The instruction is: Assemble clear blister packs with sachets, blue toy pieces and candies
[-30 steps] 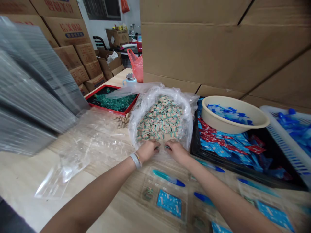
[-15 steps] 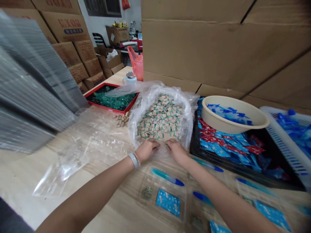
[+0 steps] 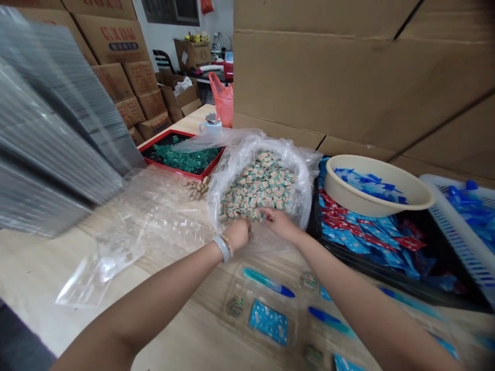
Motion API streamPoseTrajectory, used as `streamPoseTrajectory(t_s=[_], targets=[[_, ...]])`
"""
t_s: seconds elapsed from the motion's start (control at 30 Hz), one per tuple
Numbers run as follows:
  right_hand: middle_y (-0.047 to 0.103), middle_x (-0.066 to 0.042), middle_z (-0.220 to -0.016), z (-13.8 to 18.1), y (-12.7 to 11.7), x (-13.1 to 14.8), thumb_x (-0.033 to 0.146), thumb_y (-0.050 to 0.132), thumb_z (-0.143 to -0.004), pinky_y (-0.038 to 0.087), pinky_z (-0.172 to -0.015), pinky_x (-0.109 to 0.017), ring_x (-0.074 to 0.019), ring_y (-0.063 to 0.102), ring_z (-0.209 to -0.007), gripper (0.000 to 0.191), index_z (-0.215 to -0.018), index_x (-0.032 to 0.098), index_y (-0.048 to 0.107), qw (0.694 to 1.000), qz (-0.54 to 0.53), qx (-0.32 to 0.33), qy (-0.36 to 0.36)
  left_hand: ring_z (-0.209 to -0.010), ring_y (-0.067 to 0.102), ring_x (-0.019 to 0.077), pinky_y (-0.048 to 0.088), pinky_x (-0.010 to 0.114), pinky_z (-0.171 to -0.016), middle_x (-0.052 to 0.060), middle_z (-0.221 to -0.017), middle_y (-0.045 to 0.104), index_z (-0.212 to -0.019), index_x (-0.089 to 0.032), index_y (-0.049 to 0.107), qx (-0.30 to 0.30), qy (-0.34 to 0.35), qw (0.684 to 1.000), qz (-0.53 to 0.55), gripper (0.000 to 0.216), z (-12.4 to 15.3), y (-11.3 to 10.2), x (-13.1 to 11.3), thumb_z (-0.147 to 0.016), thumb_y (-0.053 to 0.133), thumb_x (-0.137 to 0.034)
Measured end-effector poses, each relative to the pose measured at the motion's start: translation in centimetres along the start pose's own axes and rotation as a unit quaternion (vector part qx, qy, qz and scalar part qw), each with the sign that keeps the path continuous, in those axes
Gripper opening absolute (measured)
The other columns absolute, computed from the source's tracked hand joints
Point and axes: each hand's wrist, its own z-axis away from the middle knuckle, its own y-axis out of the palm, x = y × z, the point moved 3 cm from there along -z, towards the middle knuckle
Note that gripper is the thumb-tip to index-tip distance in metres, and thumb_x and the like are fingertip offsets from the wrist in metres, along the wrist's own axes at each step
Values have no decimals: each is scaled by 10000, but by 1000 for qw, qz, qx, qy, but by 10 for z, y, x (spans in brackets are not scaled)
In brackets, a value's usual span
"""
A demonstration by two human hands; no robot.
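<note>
A clear plastic bag (image 3: 213,198) with its rim rolled back lies open in front of me, full of small flat squares (image 3: 255,186) striped in pale orange and green. At its near edge my left hand (image 3: 237,233) has its fingers curled closed; whatever is between them is hidden. My right hand (image 3: 280,222) reaches over the rim, its fingertips bent together among the squares, and I cannot make out what they pinch. Below the hands sits a clear plastic tray (image 3: 226,293) with a blue-green pen-shaped piece (image 3: 266,282), a blue dotted packet (image 3: 268,322) and small green-striped squares (image 3: 235,305).
A red-rimmed tray (image 3: 170,169) of green pieces stands behind left, near peanut-like pieces (image 3: 198,189). Clear plastic sheets (image 3: 127,237) lie left, beside stacked grey trays (image 3: 50,118). At right are a black crate (image 3: 348,252) of packets, a cream basin (image 3: 371,203) and a white basket (image 3: 460,232).
My right hand has moved forward over the bag's rim into the squares. The left hand has turned and curled closed at the near edge. The view has shifted slightly.
</note>
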Motion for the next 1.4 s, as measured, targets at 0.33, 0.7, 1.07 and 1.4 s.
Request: streamPoseTrajectory(t_s=[0.33,0.7,1.07,1.4], targets=[[523,-63,-895,9,13,3,102,476,-708,380,-709,-257,-162,491,-818,183,-850,167,571,989,102,-95,-40,-816,575,175,422,252,-711,61,-934,592,-926,-181,558,-77,42,996,-14,207,6,1,5,-739,472,-158],[515,-38,-791,19,18,8,29,447,-643,361,-667,-262,-156,466,-748,216,-803,154,518,993,54,-67,-84,-860,565,186,433,268,-752,67,-965,570,-1029,-180,537,-75,63,995,-10,287,-2,8,4,-758,443,-177],[529,-30,-803,18,21,3,106,503,-709,373,-711,-266,-156,486,-793,141,-804,173,583,995,60,-65,-53,-855,555,165,429,246,-766,67,-953,572,-1005,-164,564,-67,86,992,62,306,-8,10,2,-720,460,-120],[598,-74,-848,24,6,1,42,477,-680,403,-742,-285,-177,532,-819,234,-830,139,628,996,19,-71,-41,-872,558,181,414,262,-787,76,-899,605,-878,-155,632,-52,54,996,40,200,2,2,17,-733,496,-170]])
